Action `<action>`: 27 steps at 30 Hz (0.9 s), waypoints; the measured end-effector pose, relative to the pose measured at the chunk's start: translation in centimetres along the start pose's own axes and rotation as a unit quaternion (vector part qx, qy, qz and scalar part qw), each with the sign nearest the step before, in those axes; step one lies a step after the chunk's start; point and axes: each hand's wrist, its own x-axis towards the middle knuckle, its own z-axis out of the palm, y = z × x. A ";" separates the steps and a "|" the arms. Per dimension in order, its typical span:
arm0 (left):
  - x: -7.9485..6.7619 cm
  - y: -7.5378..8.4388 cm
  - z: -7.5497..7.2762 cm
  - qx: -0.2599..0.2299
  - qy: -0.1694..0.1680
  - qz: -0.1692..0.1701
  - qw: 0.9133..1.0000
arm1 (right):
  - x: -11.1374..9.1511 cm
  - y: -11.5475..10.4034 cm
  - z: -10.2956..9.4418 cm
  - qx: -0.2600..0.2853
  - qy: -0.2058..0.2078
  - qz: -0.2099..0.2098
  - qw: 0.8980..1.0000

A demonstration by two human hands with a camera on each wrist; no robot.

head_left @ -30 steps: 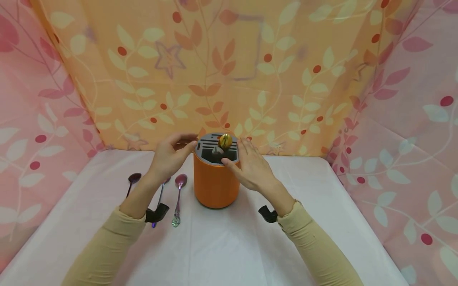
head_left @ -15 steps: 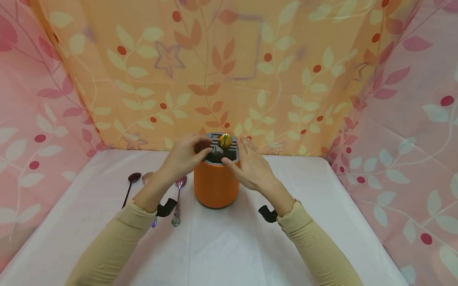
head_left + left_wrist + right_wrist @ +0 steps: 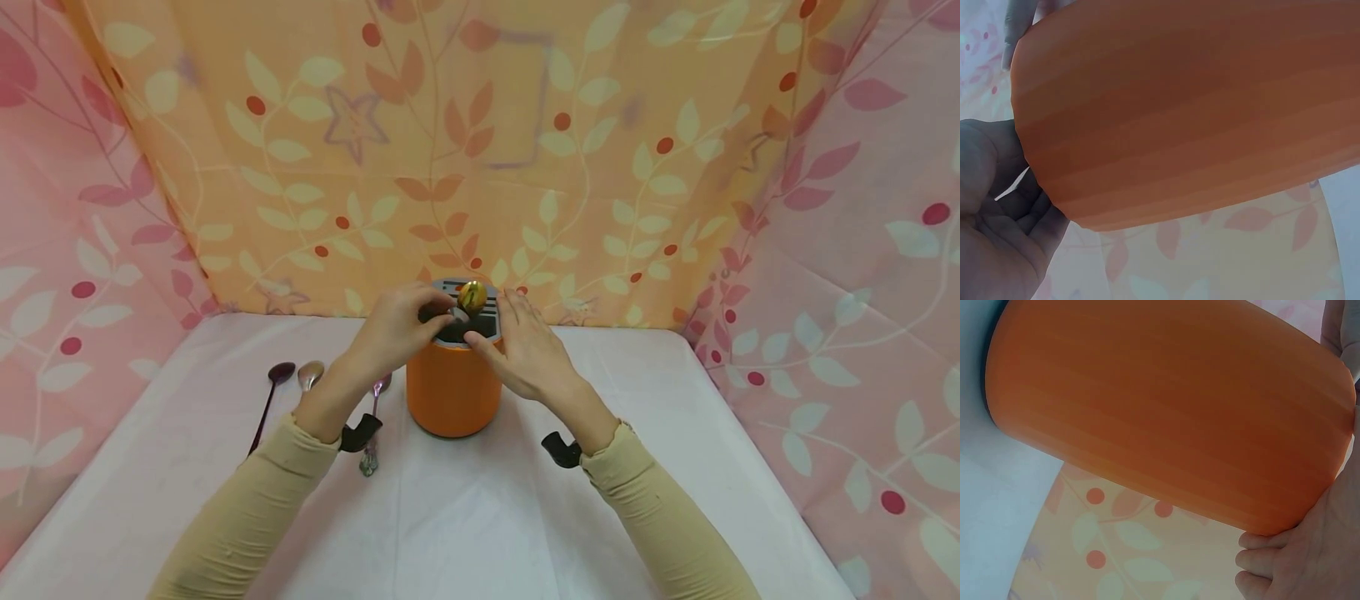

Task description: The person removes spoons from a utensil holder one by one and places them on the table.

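An orange cylindrical utensil holder (image 3: pixel 453 392) with a grey slotted top stands upright on the white-covered table. Two spoons stand in it bowl up: a gold spoon (image 3: pixel 472 296) at the back and a silver-grey spoon (image 3: pixel 461 316) nearer the front. My left hand (image 3: pixel 396 329) reaches over the left rim and pinches the silver-grey spoon at its bowl. My right hand (image 3: pixel 531 346) rests along the holder's right side, fingers straight, thumb at the front rim. In the left wrist view the holder's wall hides the left fingertips.
Left of the holder lie a dark spoon (image 3: pixel 281 373), a pale coppery spoon (image 3: pixel 310 374) and a pinkish-purple spoon (image 3: pixel 382 384), the last two partly covered by my left arm. Patterned cloth (image 3: pixel 480 208) hangs behind the table and at both sides.
My left hand has moved right from the holder's left rim, across the top, to the silver-grey spoon and taken hold of it. The right hand has stayed in place.
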 end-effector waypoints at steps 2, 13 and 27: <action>0.0 0.1 0.0 0.002 -0.001 0.000 1.000 | 0.0 0.0 0.0 0.001 -0.001 0.001 1.000; 0.1 0.2 0.0 -0.051 0.000 -0.025 0.998 | 0.0 0.1 0.0 0.004 0.002 -0.001 1.000; 0.3 0.0 -0.9 -0.173 0.038 -0.076 0.981 | 0.0 0.0 0.0 0.007 0.001 0.003 1.000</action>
